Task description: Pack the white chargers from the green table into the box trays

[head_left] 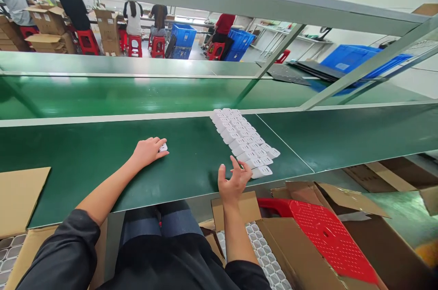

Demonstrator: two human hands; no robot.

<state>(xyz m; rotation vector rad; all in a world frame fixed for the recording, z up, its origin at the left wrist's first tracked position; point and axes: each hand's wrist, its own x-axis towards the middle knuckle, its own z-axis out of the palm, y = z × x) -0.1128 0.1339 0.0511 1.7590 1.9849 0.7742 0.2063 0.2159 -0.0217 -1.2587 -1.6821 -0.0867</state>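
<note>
Left hand (147, 150) holds a white block (164, 147), likely light, stiff, best gripped by its sides; right hand (234, 181), half-open, seems empty near the tabletop's (191, 162) front edge.

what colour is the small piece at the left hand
The small piece is white, seen in the head view.
</note>
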